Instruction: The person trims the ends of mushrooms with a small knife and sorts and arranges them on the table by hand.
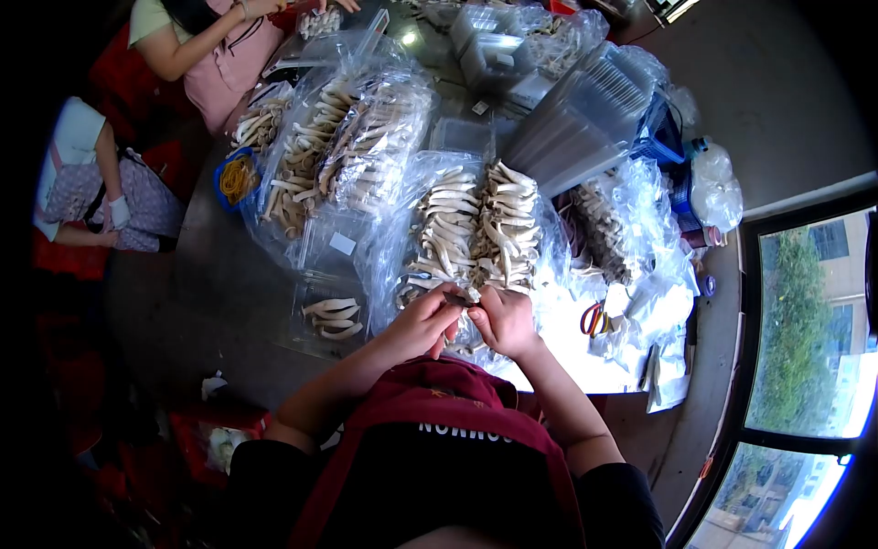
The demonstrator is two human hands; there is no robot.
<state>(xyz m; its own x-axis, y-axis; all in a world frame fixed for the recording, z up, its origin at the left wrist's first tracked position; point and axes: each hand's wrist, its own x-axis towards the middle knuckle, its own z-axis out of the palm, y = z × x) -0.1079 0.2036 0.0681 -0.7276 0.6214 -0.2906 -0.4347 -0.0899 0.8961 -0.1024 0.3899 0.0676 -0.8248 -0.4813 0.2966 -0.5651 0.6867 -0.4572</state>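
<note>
**Pale mushroom between two hands, close to the body**

Left hand (426,320) and right hand (506,320) nearly meet at the table's near edge. A pale piece (472,295), apparently mushroom, shows between them, with a dark flat thing (457,300), possibly a blade, just beside it. Fingers of both hands curl in, narrow; cannot tell which hand grips which item.

Stacked mushrooms (508,218) lie just beyond the hands, on clear plastic film (382,245). More mushrooms (333,313) sit in a clear tray (315,285) off the left hand.

Handling, my judgement: each light, firm but yielding, springy rather than stiff. Skin perhaps faintly slick if damp. Pressure would likely dent the stem; the cap edge looks the likelier part to chip or tear. Best hold: mid-stem, the thicker part, thumb opposite fingertips, light squeeze, cap left free. Should the dark thing prove a blade, fingertips belong behind its edge.
</note>
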